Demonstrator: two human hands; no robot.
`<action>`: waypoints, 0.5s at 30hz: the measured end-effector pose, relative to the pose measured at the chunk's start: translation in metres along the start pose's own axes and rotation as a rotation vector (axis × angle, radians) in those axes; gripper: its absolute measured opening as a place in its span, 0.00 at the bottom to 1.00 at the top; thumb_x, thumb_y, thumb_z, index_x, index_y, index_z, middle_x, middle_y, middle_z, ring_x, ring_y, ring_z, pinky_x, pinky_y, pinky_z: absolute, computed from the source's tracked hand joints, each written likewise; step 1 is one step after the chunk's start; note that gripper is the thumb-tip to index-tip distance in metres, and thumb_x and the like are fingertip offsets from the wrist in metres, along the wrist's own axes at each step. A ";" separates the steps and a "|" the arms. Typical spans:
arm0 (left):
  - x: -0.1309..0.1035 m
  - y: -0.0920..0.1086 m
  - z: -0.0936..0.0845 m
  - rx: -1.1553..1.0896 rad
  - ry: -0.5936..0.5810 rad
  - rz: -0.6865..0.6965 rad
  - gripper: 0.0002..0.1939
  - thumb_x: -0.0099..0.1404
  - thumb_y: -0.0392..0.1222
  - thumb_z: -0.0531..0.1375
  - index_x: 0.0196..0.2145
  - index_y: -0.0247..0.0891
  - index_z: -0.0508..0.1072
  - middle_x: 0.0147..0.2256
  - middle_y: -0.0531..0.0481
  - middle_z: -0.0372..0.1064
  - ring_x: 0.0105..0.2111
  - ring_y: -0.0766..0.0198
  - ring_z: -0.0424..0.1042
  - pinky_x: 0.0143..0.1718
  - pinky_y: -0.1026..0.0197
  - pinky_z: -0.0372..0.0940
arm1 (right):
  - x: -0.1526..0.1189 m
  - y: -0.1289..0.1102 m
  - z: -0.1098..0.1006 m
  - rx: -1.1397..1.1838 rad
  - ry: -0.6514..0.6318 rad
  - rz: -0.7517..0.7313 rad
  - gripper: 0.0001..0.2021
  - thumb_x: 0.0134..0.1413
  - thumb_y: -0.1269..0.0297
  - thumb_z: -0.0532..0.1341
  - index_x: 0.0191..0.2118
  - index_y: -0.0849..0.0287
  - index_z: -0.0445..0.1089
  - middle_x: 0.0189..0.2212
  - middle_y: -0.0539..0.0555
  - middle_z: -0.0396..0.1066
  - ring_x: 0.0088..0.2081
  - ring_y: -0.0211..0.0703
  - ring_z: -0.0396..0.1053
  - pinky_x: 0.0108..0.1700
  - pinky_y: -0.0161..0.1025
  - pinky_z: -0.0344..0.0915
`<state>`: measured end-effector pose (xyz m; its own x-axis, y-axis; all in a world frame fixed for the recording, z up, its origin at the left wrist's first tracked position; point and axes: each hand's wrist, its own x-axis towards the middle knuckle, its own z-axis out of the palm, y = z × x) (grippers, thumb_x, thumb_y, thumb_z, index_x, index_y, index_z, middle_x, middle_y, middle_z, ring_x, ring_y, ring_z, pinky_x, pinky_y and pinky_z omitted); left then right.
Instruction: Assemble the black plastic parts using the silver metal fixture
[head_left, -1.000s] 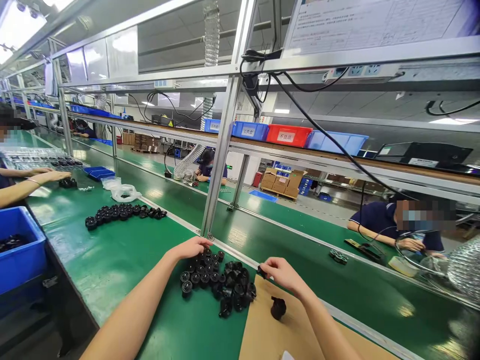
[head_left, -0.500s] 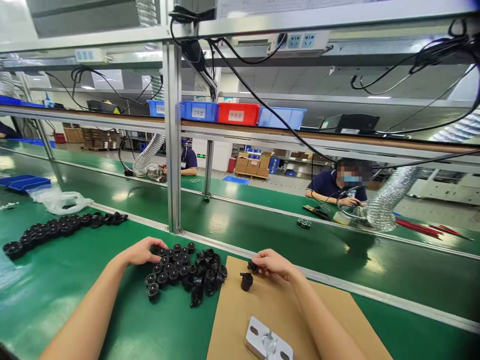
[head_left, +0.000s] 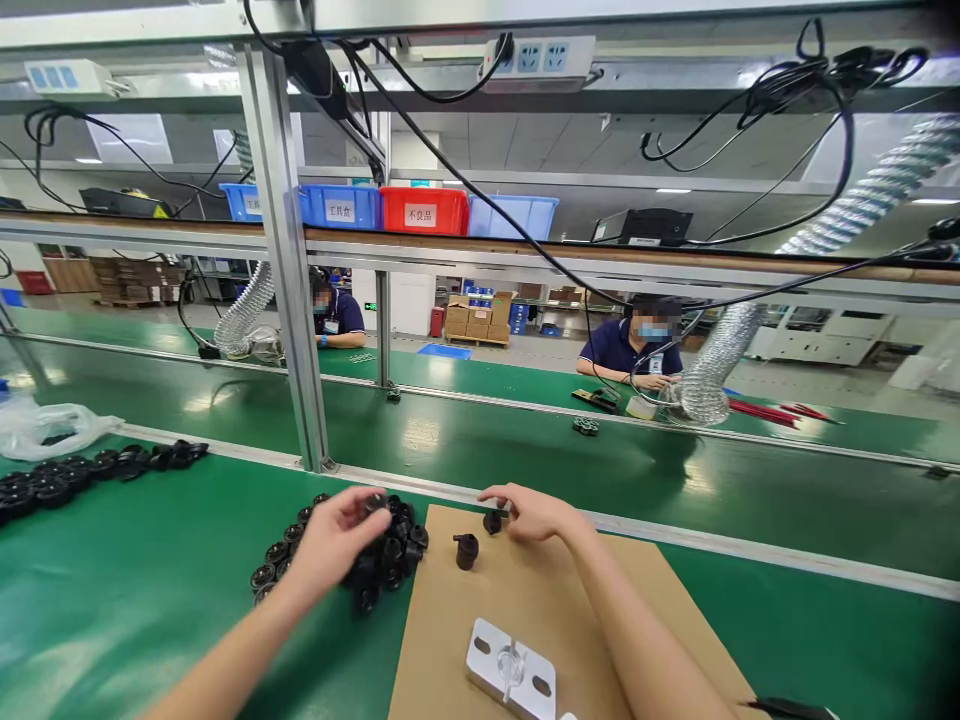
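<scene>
My left hand (head_left: pixel 337 535) is over a cluster of black plastic parts (head_left: pixel 390 565), thumb and fingers closed on one small round black part (head_left: pixel 376 505). At the back of a brown cardboard sheet (head_left: pixel 442 640), my right hand (head_left: pixel 536 512) has its fingers apart beside a black cap-like part (head_left: pixel 493 522). A second such part (head_left: pixel 466 552), with a short side spout, stands upright a little nearer to me. Closer still lies a silver metal block (head_left: pixel 495 655) with a round recess and two slots.
On the far left are a row of black round parts (head_left: pixel 52 487) and a clear plastic bag (head_left: pixel 52 430). A metal post (head_left: pixel 281 260) rises behind the green table (head_left: pixel 150 560). Blue bins and a red bin (head_left: pixel 424 211) sit on the shelf. Two co-workers sit opposite.
My left hand has moved right across the cluster and now pinches a part. My right hand has let go of its black part, which rests on the cardboard. The view has shifted right.
</scene>
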<state>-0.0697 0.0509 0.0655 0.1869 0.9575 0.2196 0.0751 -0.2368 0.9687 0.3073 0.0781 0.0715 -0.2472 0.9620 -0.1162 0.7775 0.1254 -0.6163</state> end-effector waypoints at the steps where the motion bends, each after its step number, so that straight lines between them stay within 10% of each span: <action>1: -0.012 -0.002 0.019 -0.067 -0.077 -0.028 0.32 0.57 0.60 0.72 0.52 0.37 0.76 0.45 0.41 0.80 0.46 0.48 0.79 0.52 0.49 0.75 | 0.000 -0.002 0.002 -0.004 -0.010 -0.024 0.33 0.32 0.77 0.64 0.50 0.48 0.80 0.46 0.54 0.75 0.37 0.44 0.70 0.37 0.36 0.61; 6: -0.050 -0.010 0.064 -0.129 -0.239 0.022 0.26 0.59 0.44 0.72 0.54 0.40 0.76 0.46 0.43 0.80 0.45 0.54 0.79 0.50 0.54 0.75 | -0.001 -0.020 0.008 0.105 0.002 -0.148 0.17 0.45 0.69 0.67 0.45 0.57 0.78 0.38 0.56 0.74 0.38 0.47 0.69 0.40 0.40 0.65; 10: -0.050 -0.011 0.060 -0.098 -0.126 0.104 0.17 0.59 0.42 0.72 0.46 0.40 0.77 0.41 0.46 0.79 0.40 0.57 0.78 0.43 0.59 0.75 | -0.008 -0.046 0.006 0.388 -0.069 -0.314 0.24 0.61 0.49 0.63 0.55 0.59 0.67 0.41 0.57 0.73 0.37 0.44 0.71 0.43 0.42 0.70; 15: -0.043 -0.015 0.051 -0.085 -0.037 0.218 0.18 0.63 0.43 0.70 0.51 0.42 0.78 0.46 0.45 0.79 0.44 0.55 0.78 0.45 0.58 0.75 | -0.017 -0.081 0.016 0.785 -0.287 -0.412 0.31 0.51 0.44 0.74 0.51 0.60 0.67 0.38 0.55 0.73 0.34 0.41 0.71 0.42 0.42 0.68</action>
<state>-0.0287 0.0048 0.0358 0.2259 0.8781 0.4218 -0.0531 -0.4213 0.9054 0.2393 0.0475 0.1103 -0.6316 0.7682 0.1052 0.0089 0.1429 -0.9897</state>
